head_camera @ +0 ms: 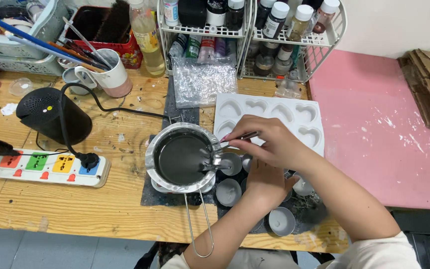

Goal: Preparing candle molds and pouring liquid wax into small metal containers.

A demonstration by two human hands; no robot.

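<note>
metal pot (pixel 182 158) of grey liquid; right hand (pixel 267 142) stirs, clear glitter bag (pixel 204 79) behind.

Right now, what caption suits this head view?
Right hand dips a thin tool into a foil-lined pot near small cups.

Both forearms enter from the near edge, bare to the elbow; a pale sleeve edge shows at the near right corner. Right hand (pixel 267 142) lies farther out, forearm angled from near right toward far left, wrist bent, fingers pinched together and pointing left. Left hand (pixel 265 182) sits just beneath and nearer, forearm rising from near centre, back of hand up, its fingers hidden under the right hand. The two hands overlap, right crossing over left.
</note>
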